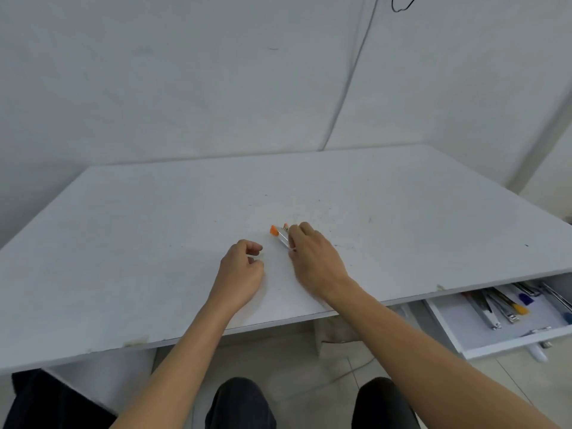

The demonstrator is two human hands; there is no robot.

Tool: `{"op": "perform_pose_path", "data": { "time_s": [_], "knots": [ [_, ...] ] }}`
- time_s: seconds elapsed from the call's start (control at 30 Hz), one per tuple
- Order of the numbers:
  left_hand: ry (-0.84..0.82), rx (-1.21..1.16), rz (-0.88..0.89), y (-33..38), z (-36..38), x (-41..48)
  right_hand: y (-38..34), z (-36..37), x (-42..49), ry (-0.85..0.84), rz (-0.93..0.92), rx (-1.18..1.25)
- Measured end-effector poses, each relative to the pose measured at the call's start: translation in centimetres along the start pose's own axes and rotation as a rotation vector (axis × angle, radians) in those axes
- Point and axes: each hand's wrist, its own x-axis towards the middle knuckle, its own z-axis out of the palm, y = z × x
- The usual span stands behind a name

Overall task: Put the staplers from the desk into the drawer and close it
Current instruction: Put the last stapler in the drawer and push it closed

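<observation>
A small metal stapler with an orange end [278, 235] lies on the white desk [154, 243] near its middle. My right hand [312, 261] rests over its near end, fingers closed around it. My left hand [243, 274] sits just to the left, fingers curled with nothing visible in them. The white drawer [495, 342] stands pulled out under the desk's right front edge. Inside it lie several staplers [501, 308] with yellow and blue ends.
A white wall and a partition stand right behind the desk. My knees in dark trousers show below the front edge, over a tiled floor. A small white object [538, 354] lies on the floor below the drawer front.
</observation>
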Motion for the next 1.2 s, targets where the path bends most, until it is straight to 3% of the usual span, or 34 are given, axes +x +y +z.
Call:
{"op": "perform_pose_path", "data": {
  "time_s": [0.17,0.33,0.57,0.73,1.0,1.2],
  "knots": [
    [-0.088,0.233,0.026,2.3,3.2,-0.3,3.7,-3.7,-2.1,-0.099,0.164,-0.003],
    [-0.270,0.376,0.177,5.8,8.2,-1.1,9.4,-10.2,-4.8,-0.419,0.450,-0.033],
    [-0.485,0.330,0.459,11.8,18.2,-2.4,18.6,-17.4,-13.9,-0.485,0.724,0.411],
    [-0.536,0.487,0.700,14.4,23.6,-2.4,23.0,-18.1,-17.6,-0.621,0.763,0.124],
    [-0.479,0.592,0.763,15.0,25.9,-1.2,24.1,-10.9,-15.7,-0.253,0.742,-0.095],
    [-0.459,0.582,0.765,15.0,26.0,-1.0,26.0,-10.6,-20.1,0.093,0.759,0.045]
  ]
}}
